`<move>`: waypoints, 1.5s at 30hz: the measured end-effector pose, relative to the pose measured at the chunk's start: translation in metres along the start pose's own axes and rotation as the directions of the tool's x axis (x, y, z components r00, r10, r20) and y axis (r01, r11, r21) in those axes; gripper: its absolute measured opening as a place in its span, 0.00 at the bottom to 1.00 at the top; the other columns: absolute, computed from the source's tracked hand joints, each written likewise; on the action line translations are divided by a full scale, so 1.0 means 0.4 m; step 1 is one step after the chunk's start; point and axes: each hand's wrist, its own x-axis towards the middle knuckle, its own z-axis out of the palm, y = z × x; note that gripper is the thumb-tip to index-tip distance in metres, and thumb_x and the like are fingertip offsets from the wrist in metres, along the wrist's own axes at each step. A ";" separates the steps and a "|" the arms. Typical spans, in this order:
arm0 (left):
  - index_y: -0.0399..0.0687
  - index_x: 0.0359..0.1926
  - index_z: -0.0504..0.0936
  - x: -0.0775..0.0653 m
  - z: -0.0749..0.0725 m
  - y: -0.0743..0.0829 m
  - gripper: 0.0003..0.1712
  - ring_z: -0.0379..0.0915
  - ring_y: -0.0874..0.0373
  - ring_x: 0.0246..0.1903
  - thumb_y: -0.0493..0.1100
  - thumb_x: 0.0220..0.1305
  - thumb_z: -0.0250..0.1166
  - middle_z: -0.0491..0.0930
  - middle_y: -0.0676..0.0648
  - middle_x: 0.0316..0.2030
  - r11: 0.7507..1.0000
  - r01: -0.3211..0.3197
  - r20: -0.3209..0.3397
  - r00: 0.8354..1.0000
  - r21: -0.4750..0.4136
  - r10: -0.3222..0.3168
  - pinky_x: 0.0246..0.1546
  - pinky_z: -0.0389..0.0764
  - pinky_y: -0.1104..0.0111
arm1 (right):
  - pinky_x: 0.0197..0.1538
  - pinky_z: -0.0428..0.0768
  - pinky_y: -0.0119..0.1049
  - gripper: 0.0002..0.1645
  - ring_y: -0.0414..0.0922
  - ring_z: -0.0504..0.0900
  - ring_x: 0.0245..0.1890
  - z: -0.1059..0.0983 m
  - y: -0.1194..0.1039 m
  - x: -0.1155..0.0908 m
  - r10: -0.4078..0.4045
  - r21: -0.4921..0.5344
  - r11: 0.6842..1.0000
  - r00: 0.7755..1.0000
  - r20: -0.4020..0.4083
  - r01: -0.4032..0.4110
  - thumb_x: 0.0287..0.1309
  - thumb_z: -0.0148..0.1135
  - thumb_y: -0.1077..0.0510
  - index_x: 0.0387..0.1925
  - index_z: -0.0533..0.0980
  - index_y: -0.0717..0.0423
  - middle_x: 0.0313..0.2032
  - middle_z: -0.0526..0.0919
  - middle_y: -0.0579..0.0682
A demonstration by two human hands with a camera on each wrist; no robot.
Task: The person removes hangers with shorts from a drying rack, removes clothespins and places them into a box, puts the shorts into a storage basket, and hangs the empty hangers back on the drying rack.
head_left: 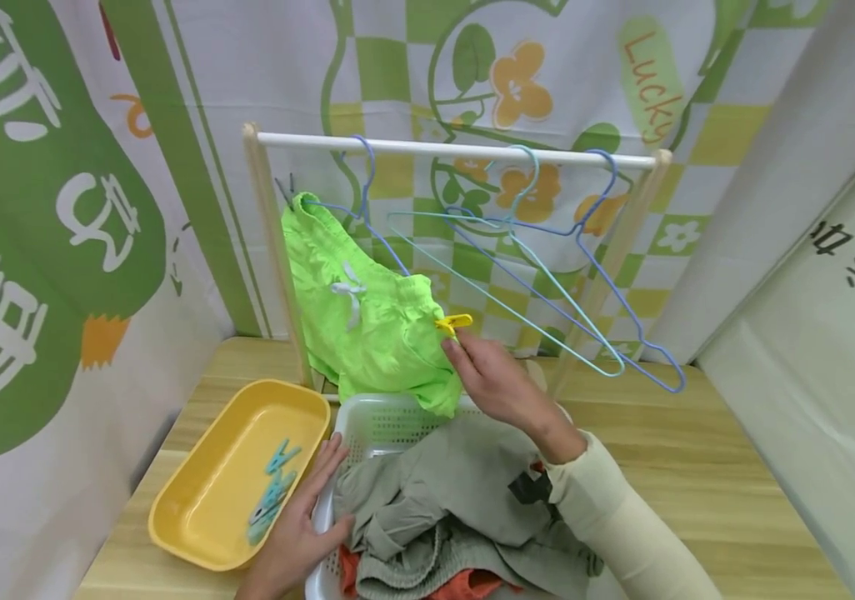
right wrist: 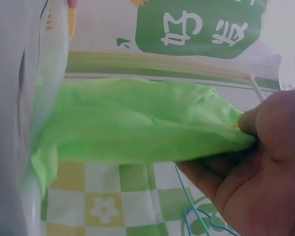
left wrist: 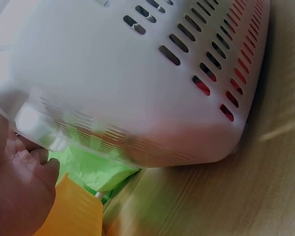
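Observation:
Bright green shorts [head_left: 375,333] with a white drawstring hang tilted on a blue hanger [head_left: 382,237] at the rack's left side. A yellow clothespin [head_left: 454,323] sits on the right end of their waistband. Just below that clothespin, my right hand [head_left: 498,379] pinches the edge of the shorts; the right wrist view shows the fabric [right wrist: 147,123] running between thumb and fingers. My left hand [head_left: 300,521] rests on the left rim of a white laundry basket [head_left: 322,508], thumb over the rim and fingers fairly straight. Grey-green clothing [head_left: 450,483] fills the basket.
A yellow tray [head_left: 198,475] with several teal clothespins [head_left: 272,500] stands left of the basket. The white rack bar [head_left: 457,150] also carries a teal hanger [head_left: 513,229] and another blue hanger [head_left: 626,308] on the right. Orange-red cloth [head_left: 472,583] shows beneath the grey-green clothing.

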 end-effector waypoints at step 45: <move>0.36 0.77 0.62 0.004 -0.002 -0.008 0.48 0.40 0.40 0.77 0.32 0.58 0.74 0.50 0.37 0.79 0.997 -0.027 -0.004 1.000 0.073 0.027 0.71 0.45 0.80 | 0.29 0.65 0.33 0.14 0.42 0.66 0.26 -0.134 -0.019 -0.073 -0.104 0.029 0.991 0.873 -0.477 0.134 0.77 0.47 0.68 0.36 0.78 0.70 0.22 0.65 0.47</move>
